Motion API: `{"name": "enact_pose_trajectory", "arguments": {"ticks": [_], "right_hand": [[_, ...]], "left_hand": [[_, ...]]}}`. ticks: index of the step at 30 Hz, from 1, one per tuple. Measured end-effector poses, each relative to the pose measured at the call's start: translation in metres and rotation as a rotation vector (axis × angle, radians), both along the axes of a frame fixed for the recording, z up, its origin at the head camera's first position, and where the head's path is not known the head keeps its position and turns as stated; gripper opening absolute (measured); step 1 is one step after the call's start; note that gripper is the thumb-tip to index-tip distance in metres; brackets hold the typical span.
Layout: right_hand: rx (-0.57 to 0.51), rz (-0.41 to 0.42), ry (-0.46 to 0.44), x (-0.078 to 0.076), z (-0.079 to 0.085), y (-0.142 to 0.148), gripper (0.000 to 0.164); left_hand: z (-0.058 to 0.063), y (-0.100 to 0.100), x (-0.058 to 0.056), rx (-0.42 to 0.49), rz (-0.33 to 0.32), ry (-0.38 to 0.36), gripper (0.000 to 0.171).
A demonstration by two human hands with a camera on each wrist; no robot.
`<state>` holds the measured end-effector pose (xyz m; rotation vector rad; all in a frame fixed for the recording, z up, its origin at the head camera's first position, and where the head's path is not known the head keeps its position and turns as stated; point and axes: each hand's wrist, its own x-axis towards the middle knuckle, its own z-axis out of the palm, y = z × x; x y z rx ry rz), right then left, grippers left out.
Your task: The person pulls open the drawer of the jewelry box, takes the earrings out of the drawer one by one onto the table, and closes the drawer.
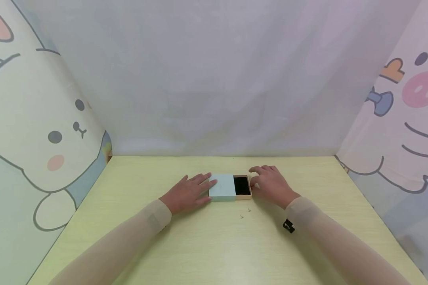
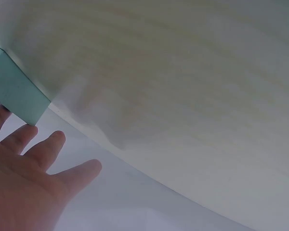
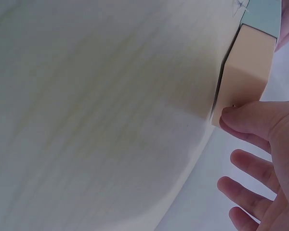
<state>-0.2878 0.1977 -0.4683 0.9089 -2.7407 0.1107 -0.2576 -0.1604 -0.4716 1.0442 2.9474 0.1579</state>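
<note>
A small box lies flat on the table, made of a pale blue sleeve [image 1: 222, 186] and a peach drawer [image 3: 249, 57] with a black lining [image 1: 241, 186]. The drawer sticks partway out of the sleeve's right end. My left hand [image 1: 190, 194] rests at the sleeve's left side, its fingers spread and nearly straight, with fingertips over the top and along the edge. At the drawer's outer end, the thumb and forefinger of my right hand [image 1: 272, 187] pinch the end wall. The other fingers of that hand [image 3: 253, 197] are loosely bent and hold nothing.
Two tiny silvery pieces [image 1: 241, 216] lie on the light wooden table [image 1: 214, 245] just in front of the box. A pale cloth [image 1: 214, 79] hangs behind the table, and printed cartoon cloths flank both sides. A black tag [image 1: 289, 226] hangs by the right sleeve cuff.
</note>
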Motion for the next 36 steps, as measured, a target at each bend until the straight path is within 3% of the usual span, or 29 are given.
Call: {"name": "enact_pose_trajectory", "arguments": {"ticks": [36], "right_hand": [[0.012,0.035,-0.004,-0.001,-0.003,-0.027,0.005]], "left_hand": [[-0.002,0.001,0.000,-0.006,0.019,0.000,0.067]]}}
